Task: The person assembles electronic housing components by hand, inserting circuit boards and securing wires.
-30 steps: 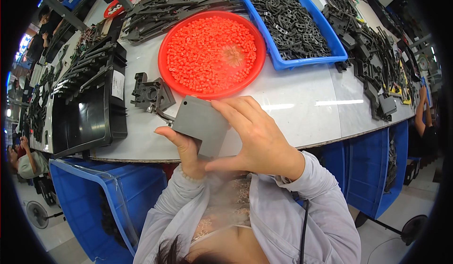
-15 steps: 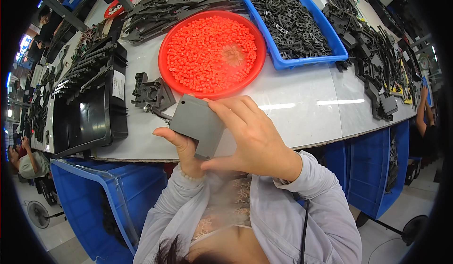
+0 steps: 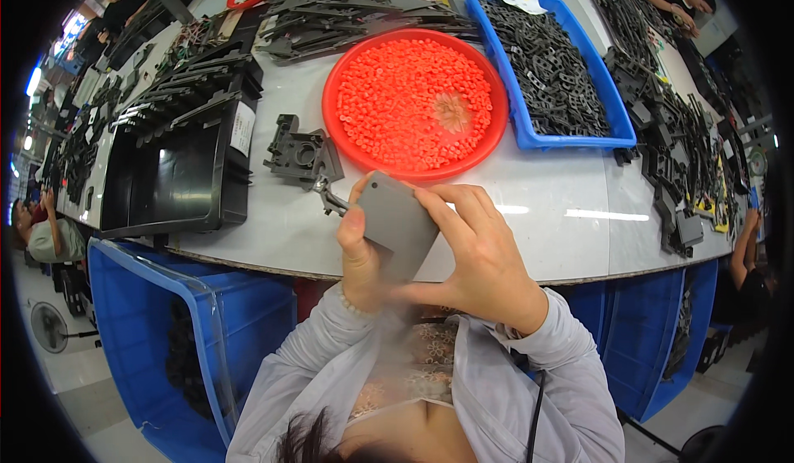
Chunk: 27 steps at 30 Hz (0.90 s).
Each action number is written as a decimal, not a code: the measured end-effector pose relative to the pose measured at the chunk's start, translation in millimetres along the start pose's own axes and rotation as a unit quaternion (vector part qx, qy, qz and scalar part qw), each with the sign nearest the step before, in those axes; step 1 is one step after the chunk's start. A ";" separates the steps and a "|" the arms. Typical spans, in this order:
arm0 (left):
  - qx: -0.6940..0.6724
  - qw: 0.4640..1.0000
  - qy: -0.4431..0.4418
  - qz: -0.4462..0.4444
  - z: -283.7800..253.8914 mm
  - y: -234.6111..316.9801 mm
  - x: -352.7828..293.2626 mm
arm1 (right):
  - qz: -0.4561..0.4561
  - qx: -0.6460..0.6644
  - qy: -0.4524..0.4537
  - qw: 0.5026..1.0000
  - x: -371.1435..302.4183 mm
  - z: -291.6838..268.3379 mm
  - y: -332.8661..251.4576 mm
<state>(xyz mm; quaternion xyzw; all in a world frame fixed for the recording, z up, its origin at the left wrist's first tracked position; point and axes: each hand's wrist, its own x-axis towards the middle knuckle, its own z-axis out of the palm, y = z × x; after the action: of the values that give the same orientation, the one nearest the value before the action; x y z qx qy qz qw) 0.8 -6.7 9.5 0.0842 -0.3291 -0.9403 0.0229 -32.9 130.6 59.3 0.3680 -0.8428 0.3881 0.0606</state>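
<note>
A flat dark-grey plastic part (image 3: 399,225) with a small corner hole is held up over the near table edge. My left hand (image 3: 361,256) grips its left side, thumb upright along the edge. From the right, the fingertips of my right hand (image 3: 486,256) close on its upper edge, with the thumb at its lower end. Just beyond my left thumb is a small metal fitting (image 3: 331,198); whether it touches the grey part I cannot tell. A black plastic bracket with a round opening (image 3: 303,155) lies on the table beyond it.
A red round tray (image 3: 332,103) of small red-orange pieces stands ahead. To its right is a blue bin (image 3: 571,142) of black clips. On the left sits a black crate (image 3: 178,223) with long black parts. Blue tubs (image 3: 248,322) stand below the table edge. Co-workers are at both sides.
The view has shifted, so the table things appear farther right. Both hands keep hold of the grey part, which is tilted differently; my left thumb now stands more upright against it.
</note>
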 end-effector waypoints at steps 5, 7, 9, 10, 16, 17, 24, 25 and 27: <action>0.032 0.999 0.000 -0.011 5.7 8.4 1.4 | 0.000 0.001 -0.013 1.000 1.4 0.6 -0.3; 0.009 1.000 0.001 -0.003 1.4 5.4 0.9 | 0.002 0.003 -0.018 1.000 2.2 1.7 1.3; -0.013 1.000 -0.001 0.003 -1.4 3.0 1.7 | -0.003 0.044 -0.004 0.999 1.2 5.3 6.7; -0.022 0.999 0.008 0.024 -2.0 2.4 2.3 | -0.003 0.043 -0.003 0.999 -1.6 9.4 10.3; -0.026 0.996 -0.023 0.083 1.1 1.0 4.6 | 0.294 0.501 -0.038 0.813 -6.8 24.2 23.4; -0.014 0.996 -0.022 0.085 0.1 -0.5 4.9 | 0.310 0.536 -0.065 0.782 -3.5 23.7 23.2; -0.001 0.994 -0.008 0.109 2.8 -0.8 5.1 | 0.304 0.624 -0.033 0.719 -6.2 37.4 21.6; -0.005 0.994 -0.014 0.105 1.6 -0.7 5.4 | 0.304 0.624 -0.032 0.719 -6.6 38.0 21.7; -0.008 0.995 -0.020 0.101 -0.3 -1.3 5.7 | 0.313 0.626 -0.038 0.713 -7.3 39.8 22.3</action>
<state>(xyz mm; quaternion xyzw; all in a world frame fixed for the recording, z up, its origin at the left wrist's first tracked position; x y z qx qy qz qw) -4.7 -6.5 7.7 0.0315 -0.3290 -0.9371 0.1121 -35.3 116.5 15.4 0.0514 -0.4752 0.8097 -0.3405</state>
